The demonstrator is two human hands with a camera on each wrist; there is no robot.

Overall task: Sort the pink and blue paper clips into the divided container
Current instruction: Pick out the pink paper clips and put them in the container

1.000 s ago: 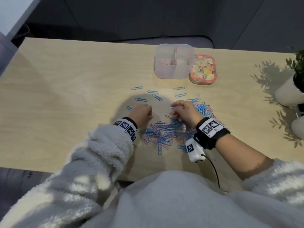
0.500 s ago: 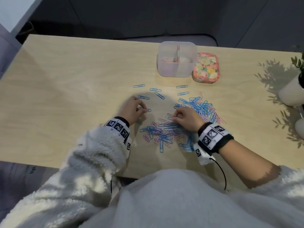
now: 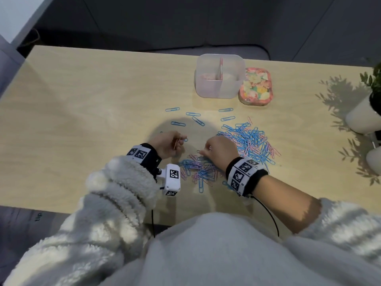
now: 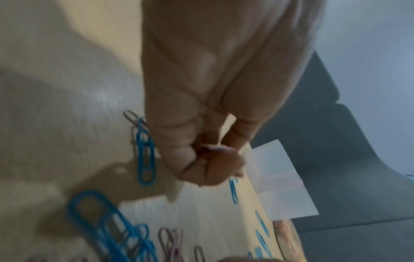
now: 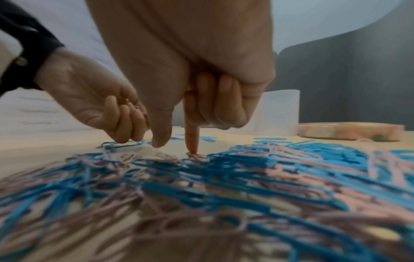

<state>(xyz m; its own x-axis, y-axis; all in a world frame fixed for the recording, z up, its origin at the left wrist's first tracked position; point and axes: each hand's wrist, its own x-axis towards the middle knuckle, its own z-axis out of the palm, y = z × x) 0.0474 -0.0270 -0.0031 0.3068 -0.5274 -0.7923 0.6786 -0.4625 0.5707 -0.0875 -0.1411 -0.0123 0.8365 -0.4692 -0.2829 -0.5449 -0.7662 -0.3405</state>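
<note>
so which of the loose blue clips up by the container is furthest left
The blue clip lying alone, left of the other strays and farthest from the divided container; the rest sit to its right, nearer the pile.

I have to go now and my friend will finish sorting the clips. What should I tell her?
Left hand: pinching a few pink clips, just above the table.
Right hand: forefinger pressing a pink clip at the pile's edge, nothing gripped.
Divided container stands at the far side, its lid beside it; some pink already inside.
Left: nearly all of the mixed pile and the loose blue clips.
</note>
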